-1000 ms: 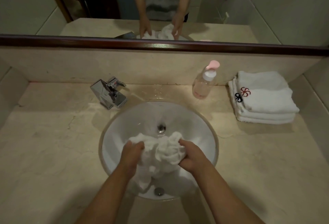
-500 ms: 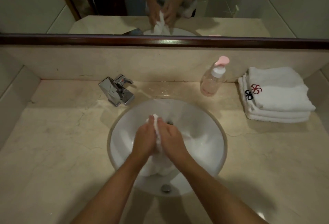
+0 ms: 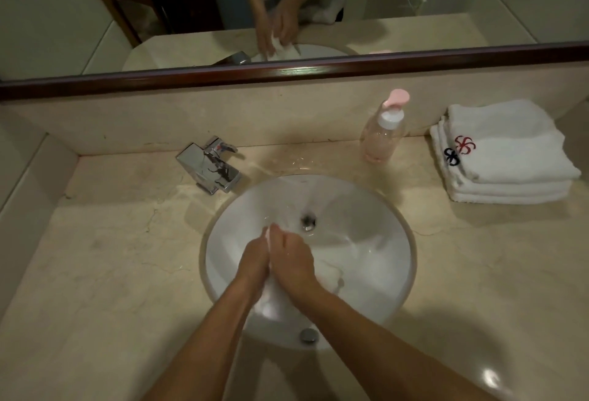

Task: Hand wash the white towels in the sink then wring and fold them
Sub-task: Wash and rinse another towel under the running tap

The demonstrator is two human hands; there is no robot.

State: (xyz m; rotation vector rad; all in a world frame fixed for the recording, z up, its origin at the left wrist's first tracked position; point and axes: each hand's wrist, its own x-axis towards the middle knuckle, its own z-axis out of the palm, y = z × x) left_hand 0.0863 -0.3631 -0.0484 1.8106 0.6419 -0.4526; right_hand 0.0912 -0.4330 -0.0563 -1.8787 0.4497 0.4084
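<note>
A wet white towel (image 3: 271, 300) is bunched in the white sink (image 3: 376, 228), squeezed between the left hand (image 3: 255, 262) and right hand (image 3: 294, 262), which are pressed together with fingers wrapped round the cloth. A chrome tap (image 3: 212, 165) stands at the basin's far left rim. On the bench (image 3: 111, 257), a pink pump bottle (image 3: 384, 130) stands near a stack of folded towels (image 3: 503, 152) at the right.
</note>
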